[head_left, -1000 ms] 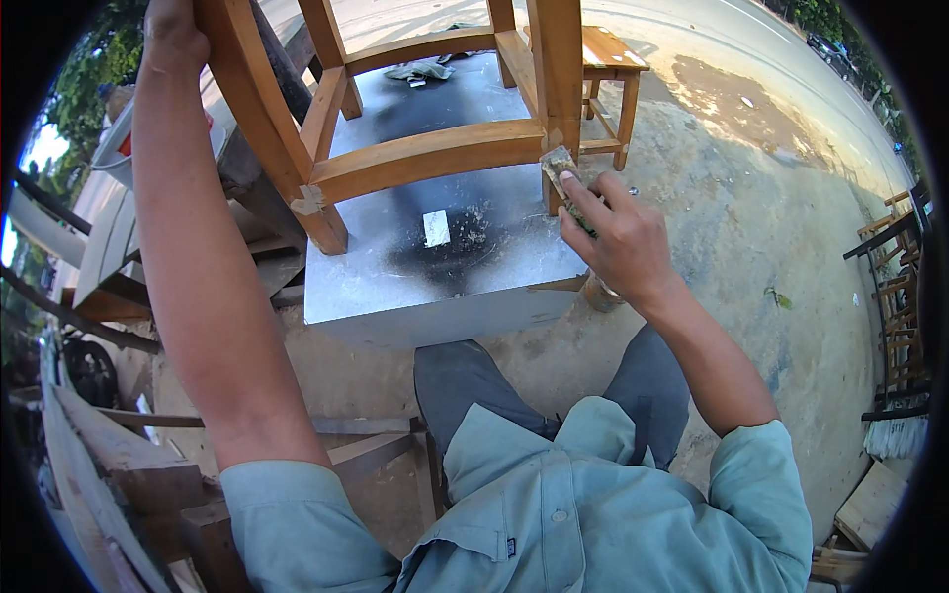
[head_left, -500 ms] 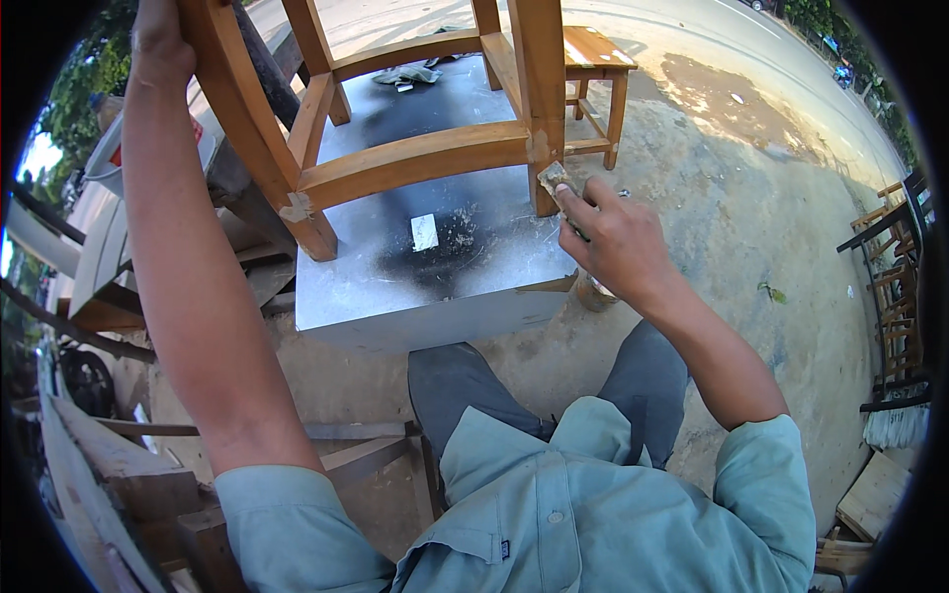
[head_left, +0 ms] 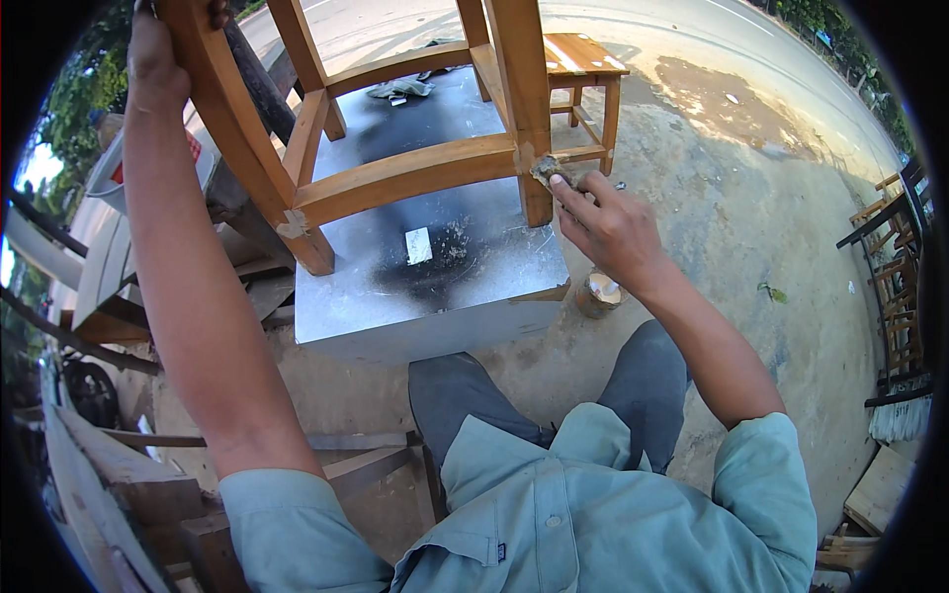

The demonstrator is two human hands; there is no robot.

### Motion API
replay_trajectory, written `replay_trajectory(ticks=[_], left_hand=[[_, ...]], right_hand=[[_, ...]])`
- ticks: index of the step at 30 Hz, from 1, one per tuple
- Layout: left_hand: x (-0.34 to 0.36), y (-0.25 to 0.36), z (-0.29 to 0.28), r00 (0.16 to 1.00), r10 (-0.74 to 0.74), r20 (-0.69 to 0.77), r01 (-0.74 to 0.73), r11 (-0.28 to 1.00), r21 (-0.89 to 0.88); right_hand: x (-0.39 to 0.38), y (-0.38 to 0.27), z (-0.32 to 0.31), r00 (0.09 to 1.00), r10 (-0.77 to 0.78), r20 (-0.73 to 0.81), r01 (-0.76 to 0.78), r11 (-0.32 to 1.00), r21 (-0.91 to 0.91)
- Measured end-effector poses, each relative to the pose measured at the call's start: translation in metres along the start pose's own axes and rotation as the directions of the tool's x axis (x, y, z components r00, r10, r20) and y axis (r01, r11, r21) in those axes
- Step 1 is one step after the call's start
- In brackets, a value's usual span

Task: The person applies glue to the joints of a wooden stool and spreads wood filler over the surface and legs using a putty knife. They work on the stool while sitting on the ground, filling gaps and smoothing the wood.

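Note:
An orange-brown wooden chair frame [head_left: 415, 178] stands on a grey, black-stained box top [head_left: 474, 282]. My left hand [head_left: 163, 59] is closed around its left upright near the top edge of the view, fingers wrapped to the far side. Pale filler patches mark the joints where the near rail meets the legs. My right hand [head_left: 613, 227] pinches a small flat scraper [head_left: 547, 170], its end caked with greyish filler. The scraper's tip is against the filler patch on the right leg, at the rail joint. My fingers hide much of the scraper.
Beside the box's right corner a small tin [head_left: 599, 295] stands on the concrete. A small wooden stool [head_left: 583, 61] is behind the chair. A crumpled cloth [head_left: 400, 89] and white paper piece [head_left: 419, 245] lie on the box. Timber pieces crowd the left; stacked chairs [head_left: 895, 267] stand far right.
The chair frame appears slightly left and lower in view. My right hand has shifted a little left with the scraper, staying at the right leg's joint. More of the tin shows.

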State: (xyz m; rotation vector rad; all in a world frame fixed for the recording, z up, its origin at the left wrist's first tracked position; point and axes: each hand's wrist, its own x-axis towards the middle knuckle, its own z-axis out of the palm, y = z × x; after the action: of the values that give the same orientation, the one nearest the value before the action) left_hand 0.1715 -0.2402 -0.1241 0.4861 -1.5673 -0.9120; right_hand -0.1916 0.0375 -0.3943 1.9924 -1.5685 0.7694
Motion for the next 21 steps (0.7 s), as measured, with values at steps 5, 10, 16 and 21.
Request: replay_trajectory(ticks=[5,10,16,21], left_hand=[[-0.009,0.001,0.007,0.99,-0.056,-0.128,0.064,0.996,0.062],[-0.018,0.009,0.022,0.992,-0.056,-0.111,0.056,0.998,-0.005],[-0.025,0.013,0.021,0.979,-0.151,-0.136,0.153,0.988,0.008],[-0.034,0.022,0.033,0.982,-0.168,-0.089,0.173,0.983,0.057]], right_hand=[[-0.003,-0.001,-0.004,0.999,0.019,0.047,-0.021,0.999,0.04],[-0.001,-0.005,-0.006,0.999,0.043,0.014,-0.044,0.998,0.052],[-0.027,0.008,-0.019,0.95,0.292,0.115,-0.313,0.905,0.289],[-0.04,0.032,-0.001,0.828,0.506,0.241,-0.491,0.449,0.746]])
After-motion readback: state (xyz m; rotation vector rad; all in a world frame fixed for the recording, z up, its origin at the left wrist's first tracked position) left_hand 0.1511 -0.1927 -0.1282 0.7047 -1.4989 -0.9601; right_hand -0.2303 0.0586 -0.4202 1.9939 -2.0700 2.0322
